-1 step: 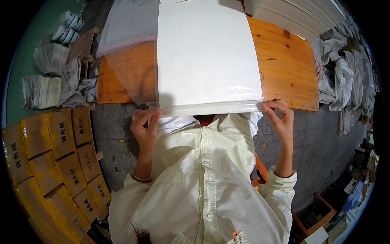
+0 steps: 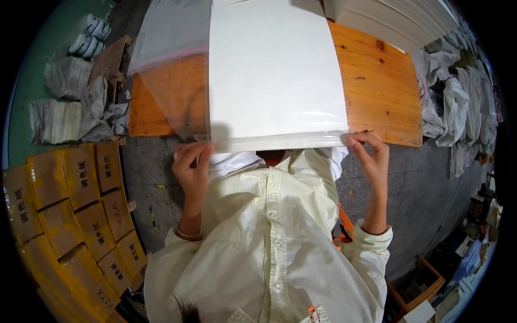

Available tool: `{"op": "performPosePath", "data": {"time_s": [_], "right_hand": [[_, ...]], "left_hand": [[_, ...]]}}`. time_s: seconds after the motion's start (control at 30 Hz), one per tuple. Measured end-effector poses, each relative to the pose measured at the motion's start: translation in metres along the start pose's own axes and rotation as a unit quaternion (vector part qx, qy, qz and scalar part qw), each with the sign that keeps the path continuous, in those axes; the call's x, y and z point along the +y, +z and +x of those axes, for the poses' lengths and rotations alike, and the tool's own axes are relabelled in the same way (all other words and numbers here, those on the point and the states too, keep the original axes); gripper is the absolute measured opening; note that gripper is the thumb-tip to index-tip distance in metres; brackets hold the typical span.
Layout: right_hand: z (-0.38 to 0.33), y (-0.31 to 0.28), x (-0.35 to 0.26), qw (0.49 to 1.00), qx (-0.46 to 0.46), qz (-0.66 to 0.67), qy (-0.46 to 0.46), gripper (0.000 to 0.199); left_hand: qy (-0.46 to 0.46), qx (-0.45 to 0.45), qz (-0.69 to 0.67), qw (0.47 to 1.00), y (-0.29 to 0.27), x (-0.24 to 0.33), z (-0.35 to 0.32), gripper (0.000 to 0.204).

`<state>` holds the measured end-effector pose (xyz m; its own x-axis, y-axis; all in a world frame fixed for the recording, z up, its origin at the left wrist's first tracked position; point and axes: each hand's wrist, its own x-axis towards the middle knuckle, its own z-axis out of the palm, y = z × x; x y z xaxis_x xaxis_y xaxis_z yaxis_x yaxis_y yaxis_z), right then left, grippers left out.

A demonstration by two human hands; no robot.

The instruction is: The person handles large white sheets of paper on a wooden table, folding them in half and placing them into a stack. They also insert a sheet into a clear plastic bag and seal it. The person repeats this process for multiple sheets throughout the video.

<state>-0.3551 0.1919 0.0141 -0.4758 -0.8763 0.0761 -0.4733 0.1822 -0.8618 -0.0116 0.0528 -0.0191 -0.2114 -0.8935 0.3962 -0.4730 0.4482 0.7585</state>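
Note:
A large white sheet pack (image 2: 274, 70) lies in a clear plastic bag on the wooden table (image 2: 377, 81). The bag's near edge hangs just over the table's front. My left hand (image 2: 191, 164) pinches the bag's near left corner. At the near right corner, my right hand (image 2: 369, 153) pinches the same edge with thumb and fingertips. More clear plastic (image 2: 167, 59) spreads out to the left of the pack, partly under it.
A stack of white sheets (image 2: 398, 19) sits at the table's far right. Yellow cartons (image 2: 70, 204) are piled on the floor at left, with wrapped grey bundles (image 2: 59, 107) behind them. White sacks (image 2: 458, 107) line the right side. An orange stool edge (image 2: 342, 226) shows beneath me.

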Motion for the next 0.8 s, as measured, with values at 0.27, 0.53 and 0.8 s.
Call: {"op": "performPosePath", "data": {"time_s": [0.27,0.53,0.8], "right_hand": [[0.002,0.024,-0.007,0.993,0.112,-0.031,0.009,0.011],[0.011,0.033,-0.011,0.989,0.141,-0.023,0.038,0.01],[0.021,0.039,-0.014,0.988,0.142,-0.016,0.048,0.01]], "left_hand": [[0.075,0.049,0.09,0.992,0.011,0.001,0.017,0.012],[0.088,0.084,0.122,0.985,0.02,-0.005,0.03,0.013],[0.079,0.077,0.14,0.984,0.023,-0.007,0.041,0.012]]}}
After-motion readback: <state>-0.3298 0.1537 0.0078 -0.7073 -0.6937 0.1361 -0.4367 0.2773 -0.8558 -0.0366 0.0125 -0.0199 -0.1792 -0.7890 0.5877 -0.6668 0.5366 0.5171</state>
